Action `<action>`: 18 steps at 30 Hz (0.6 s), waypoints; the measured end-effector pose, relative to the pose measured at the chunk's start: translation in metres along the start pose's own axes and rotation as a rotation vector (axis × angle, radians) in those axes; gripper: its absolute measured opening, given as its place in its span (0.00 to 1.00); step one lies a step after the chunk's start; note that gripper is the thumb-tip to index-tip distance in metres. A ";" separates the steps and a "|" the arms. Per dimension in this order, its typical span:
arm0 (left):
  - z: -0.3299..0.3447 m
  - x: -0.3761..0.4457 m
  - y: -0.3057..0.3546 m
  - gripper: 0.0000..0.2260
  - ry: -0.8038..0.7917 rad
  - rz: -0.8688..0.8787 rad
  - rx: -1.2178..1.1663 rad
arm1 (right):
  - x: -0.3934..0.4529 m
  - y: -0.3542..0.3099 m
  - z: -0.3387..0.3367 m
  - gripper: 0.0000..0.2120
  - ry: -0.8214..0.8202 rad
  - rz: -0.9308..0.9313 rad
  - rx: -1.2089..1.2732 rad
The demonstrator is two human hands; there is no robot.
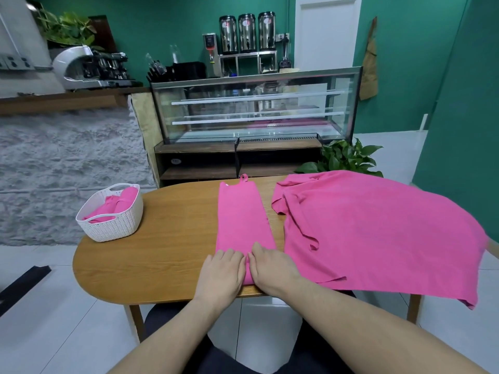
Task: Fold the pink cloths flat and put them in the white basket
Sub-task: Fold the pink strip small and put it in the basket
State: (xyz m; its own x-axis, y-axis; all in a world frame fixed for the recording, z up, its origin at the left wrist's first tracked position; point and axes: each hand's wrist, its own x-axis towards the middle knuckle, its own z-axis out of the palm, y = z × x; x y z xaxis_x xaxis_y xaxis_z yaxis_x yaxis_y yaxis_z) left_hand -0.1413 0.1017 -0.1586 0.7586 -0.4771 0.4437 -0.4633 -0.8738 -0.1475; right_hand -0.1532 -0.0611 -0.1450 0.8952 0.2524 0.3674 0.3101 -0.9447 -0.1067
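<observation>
A pink cloth (243, 214) folded into a long narrow strip lies lengthwise on the wooden table (172, 238), its hanging loop at the far end. My left hand (222, 273) and my right hand (271, 269) sit side by side on the strip's near end, fingers curled down over it. A pile of unfolded pink cloths (378, 233) spreads over the table's right side and hangs past its edge. The white basket (112, 214) stands at the table's far left corner with folded pink cloths inside.
A glass display case (256, 109) on a wooden stand is behind the table. A potted plant (345, 157) stands behind the cloth pile. A grey stone counter wall (67, 171) rises at the left.
</observation>
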 end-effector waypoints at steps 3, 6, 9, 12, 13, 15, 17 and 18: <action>-0.001 0.003 0.001 0.12 -0.014 -0.044 -0.079 | 0.000 -0.002 -0.015 0.05 -0.058 -0.030 -0.015; -0.004 0.013 0.003 0.15 -0.084 -0.101 -0.238 | 0.004 0.004 -0.011 0.13 -0.086 -0.022 0.022; -0.004 0.022 0.002 0.13 -0.260 -0.217 -0.314 | -0.003 0.006 -0.002 0.12 0.016 -0.078 -0.005; -0.008 0.030 0.000 0.13 -0.387 -0.291 -0.335 | -0.009 0.009 0.012 0.11 0.144 -0.162 -0.106; -0.008 0.031 0.000 0.14 -0.399 -0.301 -0.336 | -0.011 0.007 0.009 0.11 0.167 -0.154 -0.110; -0.009 0.030 0.001 0.15 -0.370 -0.296 -0.281 | -0.008 0.007 0.008 0.11 0.203 -0.156 -0.126; -0.008 0.023 0.002 0.14 -0.199 -0.199 -0.155 | -0.003 0.008 0.009 0.12 0.198 -0.170 -0.146; -0.007 0.019 0.002 0.14 -0.139 -0.148 -0.113 | -0.001 0.008 0.010 0.13 0.173 -0.154 -0.122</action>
State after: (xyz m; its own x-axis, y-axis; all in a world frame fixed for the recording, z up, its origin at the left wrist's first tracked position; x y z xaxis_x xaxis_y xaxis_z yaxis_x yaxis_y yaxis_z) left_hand -0.1308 0.0915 -0.1440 0.8740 -0.3600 0.3263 -0.3852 -0.9227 0.0136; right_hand -0.1485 -0.0671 -0.1552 0.7692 0.3652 0.5244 0.3880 -0.9189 0.0708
